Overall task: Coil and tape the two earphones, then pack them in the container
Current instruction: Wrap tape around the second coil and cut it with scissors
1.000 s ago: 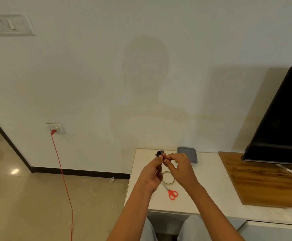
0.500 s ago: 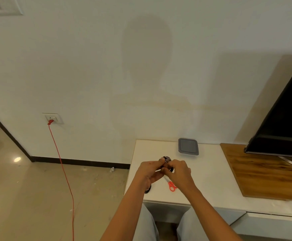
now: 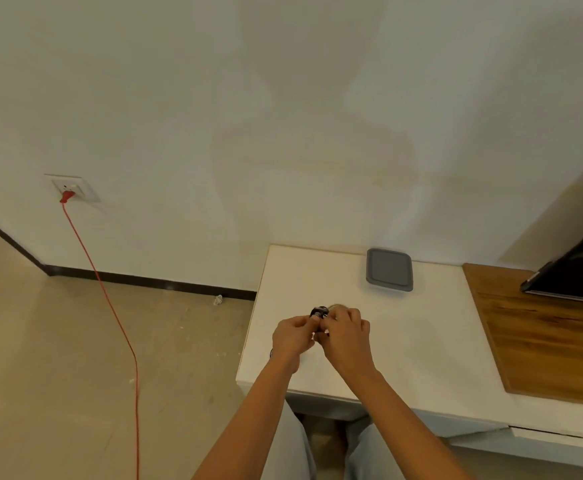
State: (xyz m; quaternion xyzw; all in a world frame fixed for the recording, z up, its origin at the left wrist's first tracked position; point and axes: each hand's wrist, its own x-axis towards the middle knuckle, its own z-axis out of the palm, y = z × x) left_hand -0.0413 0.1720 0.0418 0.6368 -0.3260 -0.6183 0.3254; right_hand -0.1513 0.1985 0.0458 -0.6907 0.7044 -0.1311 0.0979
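Both hands meet over the white table (image 3: 421, 341). My left hand (image 3: 292, 336) and my right hand (image 3: 345, 332) pinch a small coiled black earphone (image 3: 319, 311) between their fingertips, held just above the tabletop. A bit of black cable (image 3: 271, 353) shows below my left wrist. The grey lidded container (image 3: 389, 269) sits at the back of the table near the wall, lid on. The tape roll and the red scissors are hidden behind my hands.
A wooden board (image 3: 546, 344) covers the table's right part, with a black screen (image 3: 581, 271) standing over it. A red cable (image 3: 110, 306) runs from a wall socket (image 3: 72, 188) down across the floor at the left.
The view tilted downward. My hands lowered with the earphone toward the tabletop and now cover the tape roll and the scissors.
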